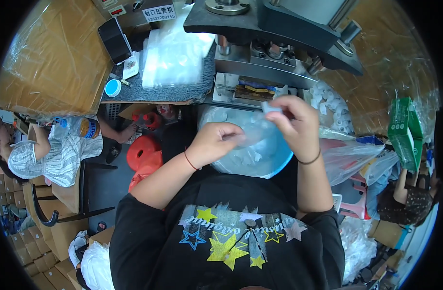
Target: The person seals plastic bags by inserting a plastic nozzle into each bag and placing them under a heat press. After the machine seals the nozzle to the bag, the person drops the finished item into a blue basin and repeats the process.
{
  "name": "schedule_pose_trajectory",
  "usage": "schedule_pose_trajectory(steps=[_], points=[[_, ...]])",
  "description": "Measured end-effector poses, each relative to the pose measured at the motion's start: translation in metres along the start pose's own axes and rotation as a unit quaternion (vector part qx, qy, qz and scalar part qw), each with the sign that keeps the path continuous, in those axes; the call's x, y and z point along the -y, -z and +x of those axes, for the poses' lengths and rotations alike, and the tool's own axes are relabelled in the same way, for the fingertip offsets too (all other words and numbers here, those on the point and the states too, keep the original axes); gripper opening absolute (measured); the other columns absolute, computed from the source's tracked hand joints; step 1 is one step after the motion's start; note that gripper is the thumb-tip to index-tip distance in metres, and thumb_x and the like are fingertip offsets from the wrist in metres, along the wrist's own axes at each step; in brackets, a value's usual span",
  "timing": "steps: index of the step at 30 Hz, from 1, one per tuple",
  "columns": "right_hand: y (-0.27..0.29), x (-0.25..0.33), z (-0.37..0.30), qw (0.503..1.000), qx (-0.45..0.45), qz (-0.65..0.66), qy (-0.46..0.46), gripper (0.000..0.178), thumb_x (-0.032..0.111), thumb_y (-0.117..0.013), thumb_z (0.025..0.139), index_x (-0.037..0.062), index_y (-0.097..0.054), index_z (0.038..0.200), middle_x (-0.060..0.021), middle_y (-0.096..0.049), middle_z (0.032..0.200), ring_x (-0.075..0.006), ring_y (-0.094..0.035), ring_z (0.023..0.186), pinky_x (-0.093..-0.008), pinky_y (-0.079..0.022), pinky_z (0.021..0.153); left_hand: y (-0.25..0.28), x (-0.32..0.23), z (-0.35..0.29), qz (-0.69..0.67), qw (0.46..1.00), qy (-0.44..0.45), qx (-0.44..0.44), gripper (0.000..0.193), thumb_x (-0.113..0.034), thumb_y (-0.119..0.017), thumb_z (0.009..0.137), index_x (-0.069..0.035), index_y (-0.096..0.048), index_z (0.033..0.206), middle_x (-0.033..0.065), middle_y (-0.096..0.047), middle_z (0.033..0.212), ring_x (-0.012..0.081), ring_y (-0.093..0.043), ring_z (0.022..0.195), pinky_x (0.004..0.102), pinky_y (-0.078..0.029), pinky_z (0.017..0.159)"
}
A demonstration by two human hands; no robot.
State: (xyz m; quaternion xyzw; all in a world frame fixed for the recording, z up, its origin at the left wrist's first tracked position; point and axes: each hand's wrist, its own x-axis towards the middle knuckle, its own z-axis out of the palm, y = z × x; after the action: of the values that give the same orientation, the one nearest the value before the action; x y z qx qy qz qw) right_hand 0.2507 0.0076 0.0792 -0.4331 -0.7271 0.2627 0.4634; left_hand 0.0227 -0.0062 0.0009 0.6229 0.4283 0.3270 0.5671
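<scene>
My left hand [217, 141] is closed in a pinch on one end of a clear, thin plastic piece [254, 134], blurred by motion. The other end runs toward my right hand [298, 123], whose thumb and fingers pinch a small whitish plastic part [269, 109]. Whether that part belongs to the clear piece, I cannot tell. Both hands are over a round blue basin [285, 164] lined with clear plastic and holding pale pieces. Just beyond them, a metal die [254, 92] with dark blocks and coloured strips lies on the base of a press [279, 26].
A stack of clear plastic sheets or bags [173, 63] lies on a grey mat, near a blue-lidded jar [113, 88] and a black folding case [114, 41]. White scraps [332, 107] heap right of the press. A red stool [143, 153] stands left; people sit at both sides.
</scene>
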Motion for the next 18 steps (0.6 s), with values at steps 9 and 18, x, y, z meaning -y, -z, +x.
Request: schedule_pose_trajectory(steps=[9, 18], points=[[0.037, -0.009, 0.003, 0.963, 0.246, -0.102, 0.033, 0.026, 0.024, -0.058, 0.097, 0.0015, -0.066, 0.109, -0.0142, -0.067, 0.095, -0.0331, -0.063, 0.090, -0.0411, -0.049, 0.084, -0.036, -0.004, -0.003, -0.293, 0.912, 0.160, 0.240, 0.027, -0.021, -0.058, 0.100, 0.000, -0.062, 0.117, 0.0130, -0.069, 0.111, 0.0222, -0.069, 0.099, 0.0316, -0.055, 0.084], [0.086, -0.101, -0.010, 0.860, 0.095, -0.476, -0.156, 0.032, 0.013, -0.066, 0.086, 0.0116, -0.060, 0.117, -0.0170, -0.057, 0.110, -0.0425, -0.061, 0.096, -0.0491, -0.051, 0.078, 0.007, 0.023, 0.056, -0.354, 0.922, 0.098, 0.122, 0.025, -0.007, -0.064, 0.090, 0.004, -0.062, 0.113, 0.0141, -0.069, 0.107, 0.0240, -0.069, 0.098, 0.0356, -0.055, 0.084]])
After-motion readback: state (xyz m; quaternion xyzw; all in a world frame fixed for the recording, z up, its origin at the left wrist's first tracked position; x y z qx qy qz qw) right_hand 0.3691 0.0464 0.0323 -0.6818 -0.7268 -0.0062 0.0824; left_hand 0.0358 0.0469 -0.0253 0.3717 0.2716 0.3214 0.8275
